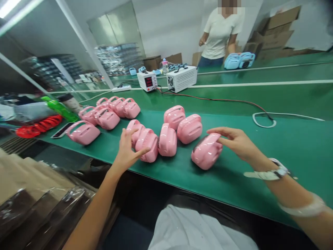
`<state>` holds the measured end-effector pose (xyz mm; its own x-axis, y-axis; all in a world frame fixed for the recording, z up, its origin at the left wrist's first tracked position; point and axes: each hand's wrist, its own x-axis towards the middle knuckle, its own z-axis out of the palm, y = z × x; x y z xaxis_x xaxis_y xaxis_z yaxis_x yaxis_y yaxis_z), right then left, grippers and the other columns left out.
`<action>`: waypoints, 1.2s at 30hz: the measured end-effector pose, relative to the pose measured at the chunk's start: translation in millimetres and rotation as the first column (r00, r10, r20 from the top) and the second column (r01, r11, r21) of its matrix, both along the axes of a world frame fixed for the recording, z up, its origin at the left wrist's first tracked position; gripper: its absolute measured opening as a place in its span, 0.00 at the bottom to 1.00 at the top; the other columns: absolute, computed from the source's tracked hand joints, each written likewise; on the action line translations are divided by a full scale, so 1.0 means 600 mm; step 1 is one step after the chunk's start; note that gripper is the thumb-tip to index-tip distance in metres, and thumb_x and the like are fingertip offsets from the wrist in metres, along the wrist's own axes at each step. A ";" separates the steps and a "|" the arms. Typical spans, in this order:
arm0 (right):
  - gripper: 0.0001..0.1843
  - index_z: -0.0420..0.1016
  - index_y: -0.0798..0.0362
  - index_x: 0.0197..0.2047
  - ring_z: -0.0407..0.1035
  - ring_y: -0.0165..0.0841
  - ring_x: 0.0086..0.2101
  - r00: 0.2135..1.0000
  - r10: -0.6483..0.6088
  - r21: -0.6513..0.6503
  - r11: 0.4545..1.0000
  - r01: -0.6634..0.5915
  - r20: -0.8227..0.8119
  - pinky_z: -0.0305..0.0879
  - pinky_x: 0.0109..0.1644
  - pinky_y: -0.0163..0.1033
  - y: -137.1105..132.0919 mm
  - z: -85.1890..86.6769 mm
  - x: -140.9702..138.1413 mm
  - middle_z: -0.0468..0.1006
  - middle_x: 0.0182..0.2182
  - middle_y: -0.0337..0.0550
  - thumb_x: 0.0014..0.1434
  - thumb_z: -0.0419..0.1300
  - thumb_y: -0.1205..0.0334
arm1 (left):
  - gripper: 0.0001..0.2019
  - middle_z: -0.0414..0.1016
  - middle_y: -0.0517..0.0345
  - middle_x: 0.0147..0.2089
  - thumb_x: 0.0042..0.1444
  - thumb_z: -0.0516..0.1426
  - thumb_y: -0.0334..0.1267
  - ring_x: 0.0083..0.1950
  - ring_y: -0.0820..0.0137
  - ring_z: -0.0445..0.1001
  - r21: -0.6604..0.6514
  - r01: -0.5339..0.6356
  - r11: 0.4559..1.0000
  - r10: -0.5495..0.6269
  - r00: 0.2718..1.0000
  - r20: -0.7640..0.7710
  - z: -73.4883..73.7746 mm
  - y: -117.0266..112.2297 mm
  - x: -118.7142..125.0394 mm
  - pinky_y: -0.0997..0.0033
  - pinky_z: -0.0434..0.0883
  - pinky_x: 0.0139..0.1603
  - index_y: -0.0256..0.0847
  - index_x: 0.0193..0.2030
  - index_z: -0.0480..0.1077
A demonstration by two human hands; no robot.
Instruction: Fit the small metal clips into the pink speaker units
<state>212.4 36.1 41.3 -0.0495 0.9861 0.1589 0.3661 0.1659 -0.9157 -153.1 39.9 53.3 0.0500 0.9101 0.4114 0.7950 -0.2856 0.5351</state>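
Several pink plastic handled cases lie on a green conveyor table (pixel 286 146). My left hand (pixel 127 149) reaches over the near edge, fingers spread, thumb and fingertips touching one pink case (pixel 148 146) in the middle group. My right hand (pixel 234 140), with a white wristwatch (pixel 273 172) on the wrist, rests its fingers on top of another pink case (pixel 206 152) lying apart to the right. Neither hand has lifted a case.
More pink cases (pixel 106 116) are clustered at the left. A power supply (pixel 147 81) and white box (pixel 182 78) with red and white cables sit behind. A person in a white shirt (pixel 221 31) stands beyond by blue cases (pixel 239 59). Plastic-wrapped stacks (pixel 39 205) lie at lower left.
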 end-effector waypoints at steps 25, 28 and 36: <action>0.18 0.80 0.51 0.26 0.70 0.37 0.28 0.824 -0.487 -0.094 0.842 0.531 0.290 0.68 0.35 0.43 -0.192 -0.047 0.159 0.79 0.28 0.46 0.47 0.67 0.43 | 0.37 0.65 0.50 0.65 0.45 0.70 0.44 0.65 0.53 0.66 -0.380 0.761 0.527 -0.390 0.613 0.687 -0.060 -0.062 0.230 0.57 0.74 0.57 0.56 0.62 0.63; 0.22 0.78 0.53 0.28 0.71 0.33 0.24 0.908 -0.388 -0.397 0.867 0.303 -0.155 0.68 0.29 0.38 -0.177 -0.029 0.098 0.77 0.22 0.42 0.41 0.72 0.43 | 0.43 0.64 0.49 0.67 0.38 0.71 0.54 0.71 0.49 0.58 -0.274 0.847 0.455 -0.389 0.466 0.795 -0.058 -0.028 0.239 0.53 0.67 0.65 0.52 0.62 0.63; 0.19 0.77 0.56 0.24 0.71 0.27 0.20 0.775 -0.298 -0.553 0.829 -0.079 -0.558 0.71 0.27 0.34 -0.142 -0.002 0.006 0.77 0.17 0.37 0.33 0.78 0.56 | 0.25 0.71 0.51 0.62 0.52 0.54 0.49 0.63 0.52 0.69 -0.323 0.775 0.543 -0.163 0.475 0.865 -0.054 -0.030 0.313 0.52 0.68 0.62 0.45 0.57 0.66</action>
